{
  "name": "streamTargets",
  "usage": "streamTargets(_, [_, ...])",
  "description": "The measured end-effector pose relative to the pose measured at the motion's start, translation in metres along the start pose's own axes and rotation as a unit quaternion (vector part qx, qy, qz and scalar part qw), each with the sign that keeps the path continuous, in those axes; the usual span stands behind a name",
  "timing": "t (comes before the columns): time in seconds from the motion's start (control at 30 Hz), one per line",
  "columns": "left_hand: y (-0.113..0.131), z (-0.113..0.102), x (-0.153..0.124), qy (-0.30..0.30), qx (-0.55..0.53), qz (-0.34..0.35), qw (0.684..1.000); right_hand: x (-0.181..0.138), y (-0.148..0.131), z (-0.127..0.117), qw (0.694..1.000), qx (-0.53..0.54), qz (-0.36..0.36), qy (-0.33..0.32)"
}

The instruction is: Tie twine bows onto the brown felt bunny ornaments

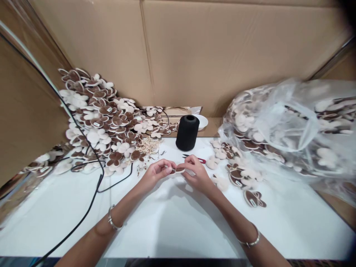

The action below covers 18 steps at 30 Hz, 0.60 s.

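Between my two hands, above the white table (133, 230), is a small brown-and-cream fabric piece (180, 170), seen nearly edge-on. My left hand (161, 171) pinches its left end with thumb and forefinger. At the other end my right hand (196, 171) grips it, fingers bent. My fingers hide much of the piece. Red-handled thread snips (201, 160) lie just behind my right hand. To the right rests a brown bunny-shaped fabric piece (254, 199) with a bow and a small white label, near several similar pieces (236, 174).
A large heap of brown and cream fabric pieces (105, 122) rises at the back left. Cream string bits (150, 145) lie beside it. A black thread cone (187, 132) stands before a white dish (202, 121). Filled plastic bags (289, 126) sit right; a black cable (94, 196) crosses the left.
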State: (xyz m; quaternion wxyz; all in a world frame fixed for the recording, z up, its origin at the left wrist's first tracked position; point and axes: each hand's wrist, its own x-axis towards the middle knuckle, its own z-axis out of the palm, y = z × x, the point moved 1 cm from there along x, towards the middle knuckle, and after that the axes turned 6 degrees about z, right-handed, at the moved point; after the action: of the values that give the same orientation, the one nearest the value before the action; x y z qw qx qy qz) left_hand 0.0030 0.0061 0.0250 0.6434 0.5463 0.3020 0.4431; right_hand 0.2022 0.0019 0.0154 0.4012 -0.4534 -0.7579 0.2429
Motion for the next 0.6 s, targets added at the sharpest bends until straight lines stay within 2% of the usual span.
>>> streamTargets(0.1, [-0.006,0.0,0.0,0.008,-0.045,-0.004,0.999,0.0,-0.003,0.0,0.999,0.001,0.038,-0.026])
streamTargets(0.2, [-0.008,-0.001,0.001,0.023,-0.025,0.004,0.999,0.0,-0.007,-0.002,0.992,0.029,0.102,-0.073])
streamTargets(0.3, [-0.003,-0.001,-0.001,0.04,0.031,0.019,0.999,-0.001,-0.011,-0.003,0.987,0.035,0.128,-0.089])
streamTargets(0.4, [0.005,0.0,-0.003,0.048,0.152,0.055,0.986,-0.001,-0.012,-0.004,0.988,0.021,0.12,-0.092])
streamTargets(0.47, [0.008,0.001,-0.004,0.024,0.273,0.104,0.956,-0.001,-0.013,-0.003,0.989,0.014,0.11,-0.092])
streamTargets(0.53, [0.008,0.003,-0.004,-0.005,0.385,0.172,0.907,-0.001,-0.013,-0.003,0.99,0.011,0.105,-0.093])
streamTargets(0.6, [0.006,0.003,-0.005,-0.017,0.454,0.229,0.861,-0.001,-0.013,-0.002,0.99,0.009,0.106,-0.096])
